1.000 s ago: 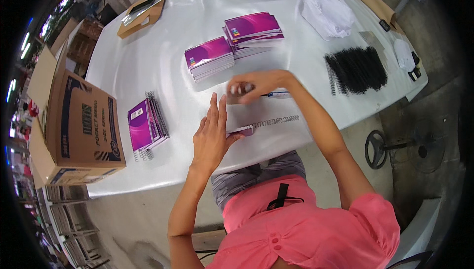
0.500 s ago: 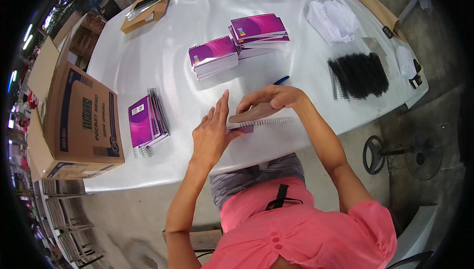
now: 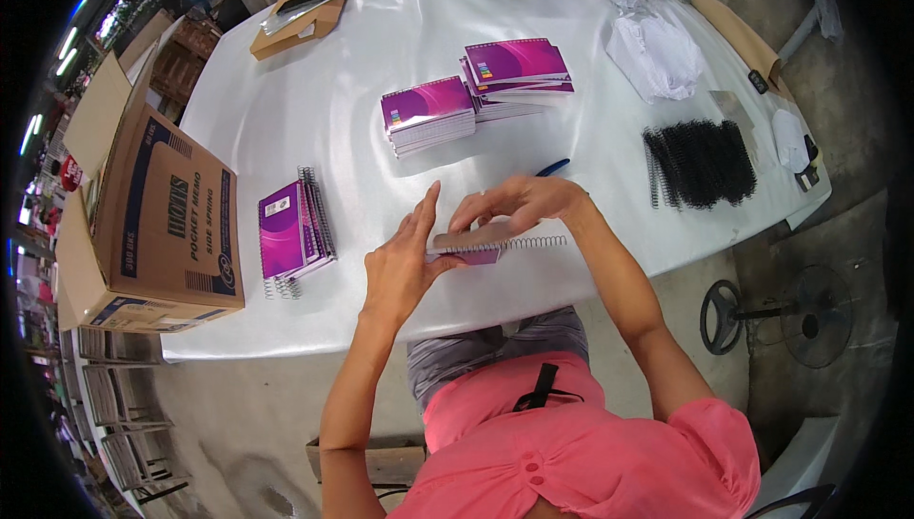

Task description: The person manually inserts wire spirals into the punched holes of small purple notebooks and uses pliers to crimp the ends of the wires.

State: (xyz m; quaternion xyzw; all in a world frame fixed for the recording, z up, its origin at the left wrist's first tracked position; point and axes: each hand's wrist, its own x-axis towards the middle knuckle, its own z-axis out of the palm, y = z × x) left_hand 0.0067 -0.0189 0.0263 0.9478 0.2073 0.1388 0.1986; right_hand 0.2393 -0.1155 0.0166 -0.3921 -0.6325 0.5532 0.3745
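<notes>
1. A small notebook (image 3: 484, 257) with a purple cover and white pages sits between the left hand (image 3: 402, 262) and the right hand (image 3: 519, 207), the left one gripping its left end; only a narrow part of the cover shows, its long edge running roughly left to right.
2. A dark, thin wire coil (image 3: 541, 242) lies in line with that edge, its loops extending past the notebook's right end; how far it is threaded is hidden.
3. A flat, brownish-grey piece (image 3: 487, 235), under the right hand's fingers, lies lengthwise along the same edge.

Head fisheye looks down, edges unclear.
</notes>
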